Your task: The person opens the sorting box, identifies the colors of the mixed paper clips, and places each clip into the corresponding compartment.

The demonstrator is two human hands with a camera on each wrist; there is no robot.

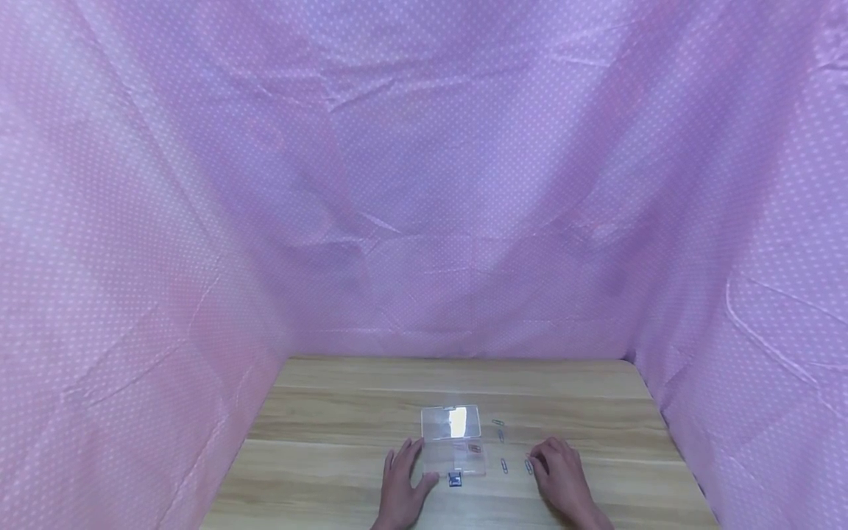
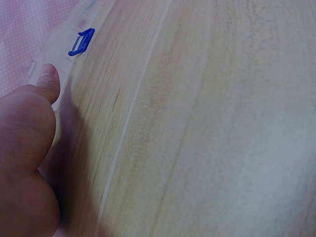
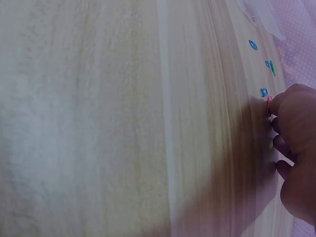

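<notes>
A clear plastic box [image 1: 437, 458] lies on the table with its lid [image 1: 437, 423] folded back. A blue latch [image 1: 455, 479] sits on its near edge, and red paper clips [image 1: 474, 447] show inside. My left hand [image 1: 400, 489] holds the box at its left end, thumb [image 2: 48, 79] on the near rim and fingers along the left side. Between thumb and forefinger, my right hand [image 1: 559, 475] pinches a red paper clip [image 3: 269, 105] low over the table. Close beside those fingertips lies a blue paper clip [image 1: 528, 467].
Between box and right hand lie another blue paper clip [image 1: 504, 465], a further blue paper clip [image 1: 500, 436] and a green paper clip [image 1: 497, 422]. Pink dotted cloth [image 1: 464, 294] walls in the wooden table [image 1: 318, 427] at the back and both sides.
</notes>
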